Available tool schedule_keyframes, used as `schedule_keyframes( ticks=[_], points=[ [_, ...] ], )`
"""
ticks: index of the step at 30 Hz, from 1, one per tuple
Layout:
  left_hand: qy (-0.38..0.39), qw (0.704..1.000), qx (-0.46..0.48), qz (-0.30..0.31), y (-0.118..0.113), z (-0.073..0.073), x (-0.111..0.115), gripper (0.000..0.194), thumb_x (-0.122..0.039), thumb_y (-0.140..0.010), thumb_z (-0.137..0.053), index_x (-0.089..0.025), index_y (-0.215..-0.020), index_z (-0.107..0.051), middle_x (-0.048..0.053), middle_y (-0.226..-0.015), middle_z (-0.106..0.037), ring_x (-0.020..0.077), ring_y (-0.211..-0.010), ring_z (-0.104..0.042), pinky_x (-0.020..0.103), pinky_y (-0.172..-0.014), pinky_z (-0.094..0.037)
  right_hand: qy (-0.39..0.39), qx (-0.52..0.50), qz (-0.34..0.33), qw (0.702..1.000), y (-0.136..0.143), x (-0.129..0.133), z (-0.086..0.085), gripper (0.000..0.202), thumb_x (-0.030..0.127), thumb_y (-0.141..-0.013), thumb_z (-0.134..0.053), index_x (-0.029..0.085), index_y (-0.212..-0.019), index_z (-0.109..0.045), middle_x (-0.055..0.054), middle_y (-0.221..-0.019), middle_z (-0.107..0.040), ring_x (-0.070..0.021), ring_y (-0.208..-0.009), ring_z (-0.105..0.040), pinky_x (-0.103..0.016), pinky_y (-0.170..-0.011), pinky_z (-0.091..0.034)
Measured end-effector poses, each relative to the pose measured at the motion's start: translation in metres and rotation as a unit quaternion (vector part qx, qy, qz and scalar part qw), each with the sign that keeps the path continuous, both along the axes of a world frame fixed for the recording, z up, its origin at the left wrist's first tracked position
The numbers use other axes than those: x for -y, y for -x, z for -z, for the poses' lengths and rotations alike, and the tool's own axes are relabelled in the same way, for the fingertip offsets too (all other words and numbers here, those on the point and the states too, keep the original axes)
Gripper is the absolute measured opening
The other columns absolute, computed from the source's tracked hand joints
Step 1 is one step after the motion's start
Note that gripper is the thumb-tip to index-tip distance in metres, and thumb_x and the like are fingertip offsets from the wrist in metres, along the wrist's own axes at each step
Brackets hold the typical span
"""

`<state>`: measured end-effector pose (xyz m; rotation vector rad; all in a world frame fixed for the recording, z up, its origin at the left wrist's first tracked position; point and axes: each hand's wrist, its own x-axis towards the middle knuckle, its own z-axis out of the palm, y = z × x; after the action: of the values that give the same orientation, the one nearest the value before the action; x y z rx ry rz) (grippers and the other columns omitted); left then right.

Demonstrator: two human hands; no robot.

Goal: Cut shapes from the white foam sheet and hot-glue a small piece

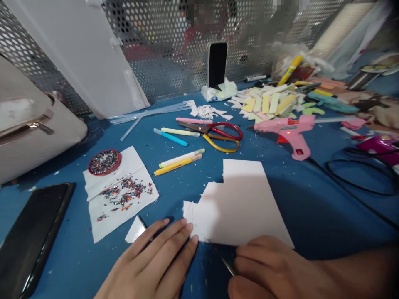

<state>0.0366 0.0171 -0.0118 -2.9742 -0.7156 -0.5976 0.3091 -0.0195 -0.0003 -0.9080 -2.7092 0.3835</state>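
Observation:
A white board (240, 199) with a stepped left edge lies flat on the blue table in front of me. My left hand (156, 257) is open and flat, with its fingertips pressing on the board's lower left corner. Closed around a slim craft knife (230, 265), my right hand (264, 265) rests at the board's near edge. The knife's thin metal tip points up and left toward that edge; its handle is hidden in my fingers. Beside my left fingers lies a small white offcut (136, 229).
Scissors (215, 132) and several markers (177, 164) lie beyond the board. A pink glue gun (289, 131) with a trailing cord is at right. Beads in a red lid (104, 162) sit on a paper (93, 224), near a phone (31, 241) at left. Paper strips (268, 104) are heaped behind.

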Motion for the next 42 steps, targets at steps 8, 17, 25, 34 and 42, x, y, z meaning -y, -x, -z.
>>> schedule_keyframes(
  ticks=[8,17,25,34,42],
  points=[
    [0.158,0.986,0.039,-0.043,-0.006,-0.02,-0.006,0.036,-0.018,-0.103,-0.05,-0.022,-0.138,-0.052,0.005,-0.135,-0.061,0.0171,-0.126,-0.053,0.031,-0.115,-0.035,0.021,-0.235,-0.07,0.969,-0.003,-0.022,-0.015,0.006,0.016,-0.088,-0.049,0.021,-0.086,-0.051,0.006,-0.061,-0.053,-0.0102,-0.048,-0.04,-0.026,-0.05,-0.03],
    [0.258,0.954,0.105,-0.112,-0.019,-0.013,-0.025,0.067,-0.03,-0.088,-0.077,-0.033,-0.143,-0.038,0.005,-0.13,-0.061,0.0303,-0.124,-0.055,0.049,-0.108,-0.039,0.105,-0.196,0.116,0.968,-0.027,-0.049,-0.029,0.024,0.021,-0.088,-0.066,0.024,-0.11,-0.057,0.0,-0.098,-0.068,-0.0139,-0.08,-0.064,-0.024,-0.073,-0.046],
    [0.349,0.911,0.204,-0.084,-0.027,-0.026,-0.018,0.067,-0.026,-0.088,-0.075,-0.04,-0.144,-0.04,0.002,-0.129,-0.056,0.0226,-0.112,-0.059,0.04,-0.101,-0.049,0.056,-0.131,0.07,0.987,-0.023,-0.076,-0.05,0.04,0.035,-0.087,-0.075,0.021,-0.119,-0.056,-0.007,-0.11,-0.066,-0.0241,-0.1,-0.06,-0.035,-0.088,-0.044],
    [0.53,0.762,0.346,-0.135,-0.031,-0.027,-0.015,0.076,-0.032,-0.076,-0.084,-0.029,-0.141,-0.045,0.007,-0.124,-0.06,0.0173,-0.089,-0.068,0.037,-0.086,-0.059,0.048,-0.099,-0.034,0.993,0.007,-0.098,-0.058,0.033,0.033,-0.085,-0.079,0.021,-0.104,-0.055,0.002,-0.083,-0.061,-0.0167,-0.078,-0.055,-0.028,-0.073,-0.038],
    [0.66,0.628,0.36,-0.199,-0.031,-0.038,-0.007,0.035,-0.038,-0.069,-0.092,-0.013,-0.086,-0.073,0.005,-0.084,-0.074,0.0129,-0.073,-0.069,0.023,-0.073,-0.059,0.048,-0.11,-0.046,0.992,0.008,-0.09,-0.065,0.033,0.035,-0.085,-0.078,0.021,-0.104,-0.055,0.001,-0.085,-0.059,-0.0171,-0.08,-0.054,-0.028,-0.074,-0.038]
  ],
)
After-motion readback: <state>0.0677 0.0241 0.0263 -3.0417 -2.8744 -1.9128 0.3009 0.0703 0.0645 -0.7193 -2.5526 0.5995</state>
